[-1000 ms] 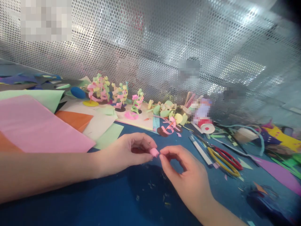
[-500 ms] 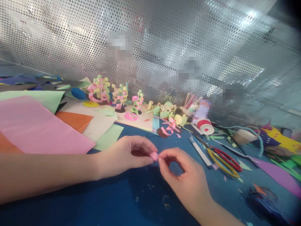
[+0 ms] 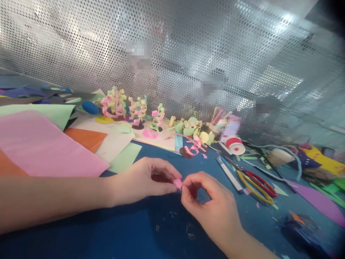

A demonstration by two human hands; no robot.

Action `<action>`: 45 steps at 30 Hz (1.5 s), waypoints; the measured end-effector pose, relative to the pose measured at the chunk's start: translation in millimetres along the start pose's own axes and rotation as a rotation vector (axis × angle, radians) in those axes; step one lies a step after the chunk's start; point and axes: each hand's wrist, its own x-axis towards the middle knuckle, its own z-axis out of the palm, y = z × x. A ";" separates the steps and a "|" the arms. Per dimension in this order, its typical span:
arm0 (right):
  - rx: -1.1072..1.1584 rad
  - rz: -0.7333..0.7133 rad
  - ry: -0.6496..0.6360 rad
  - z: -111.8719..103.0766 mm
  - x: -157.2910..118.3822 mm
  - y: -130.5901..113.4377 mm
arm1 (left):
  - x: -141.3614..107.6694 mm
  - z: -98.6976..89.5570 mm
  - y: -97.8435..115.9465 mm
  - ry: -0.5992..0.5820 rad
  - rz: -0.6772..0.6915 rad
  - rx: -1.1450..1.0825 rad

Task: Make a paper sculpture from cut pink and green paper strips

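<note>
Between my fingertips is a small piece of pink paper [image 3: 177, 183], rolled or folded, held above the blue tabletop [image 3: 121, 230]. My left hand [image 3: 151, 178] pinches its left side between thumb and fingers. From the right, thumb and forefinger of my right hand [image 3: 208, 201] close on its other edge. Beyond my hands lies a pink paper curl on a dark round base [image 3: 192, 148]. Scissors with red and yellow handles [image 3: 256, 185] rest to the right, beside a white strip [image 3: 229, 175].
Large pink paper [image 3: 54, 144] and orange paper [image 3: 86, 138] sheets lie at left. Several curled paper ornaments [image 3: 137, 111] stand at the back, before a perforated metal screen [image 3: 175, 46]. A red-and-white spool [image 3: 235, 145] sits right of them. A dark blue object [image 3: 304, 230] lies near right.
Both hands stay nearly in place. The pink paper has shifted slightly down and turned a little between the fingertips, and my right fingers have curled in slightly.
</note>
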 end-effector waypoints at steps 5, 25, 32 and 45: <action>-0.034 -0.041 0.013 0.1 -2.3 -1.2 | -0.7 0.6 1.6 -0.033 -0.004 -0.011; 0.014 -0.108 0.012 -0.3 -0.5 -2.1 | -1.2 0.8 3.0 0.014 -0.004 -0.021; 0.060 -0.055 -0.021 1.2 -1.1 0.0 | 0.8 0.0 3.8 0.068 0.013 0.045; 0.073 0.023 0.021 0.5 0.9 2.7 | 0.8 -1.7 4.5 0.071 0.017 0.097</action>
